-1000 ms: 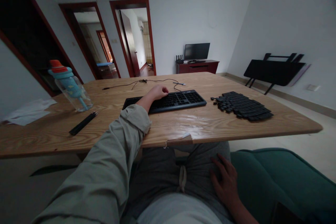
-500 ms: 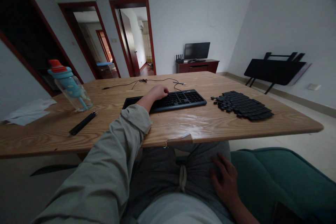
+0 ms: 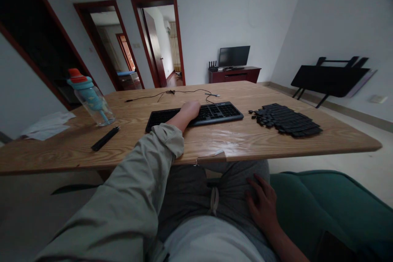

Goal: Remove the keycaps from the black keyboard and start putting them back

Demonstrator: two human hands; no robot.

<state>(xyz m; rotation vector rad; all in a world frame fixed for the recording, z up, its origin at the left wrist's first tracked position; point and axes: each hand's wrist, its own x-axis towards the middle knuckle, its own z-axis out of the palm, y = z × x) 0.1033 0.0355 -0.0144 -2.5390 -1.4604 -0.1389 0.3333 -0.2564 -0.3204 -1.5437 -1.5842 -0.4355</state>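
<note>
My left hand (image 3: 189,111) is over the middle of a black keyboard (image 3: 219,114) on the wooden table. Its fingers are curled down against the keys, and the fingertips are hidden behind the back of the hand. Whatever may be between them does not show. My right hand (image 3: 263,200) rests on my right thigh, fingers apart, holding nothing. To the right of the keyboard lie black keycaps (image 3: 285,119) in closely packed rows, with a few loose ones at their left edge.
A thin black cable (image 3: 187,91) runs behind the keyboard. On the left stand a clear bottle with a red and blue lid (image 3: 92,100), a slim bundle of dark sticks (image 3: 105,138) and white tissues (image 3: 46,126). Torn tape (image 3: 211,158) marks the table's front edge.
My left hand has turned and sunk lower onto the keys, so its fingertips are now out of sight. The view has shifted slightly. My right hand stays on the thigh.
</note>
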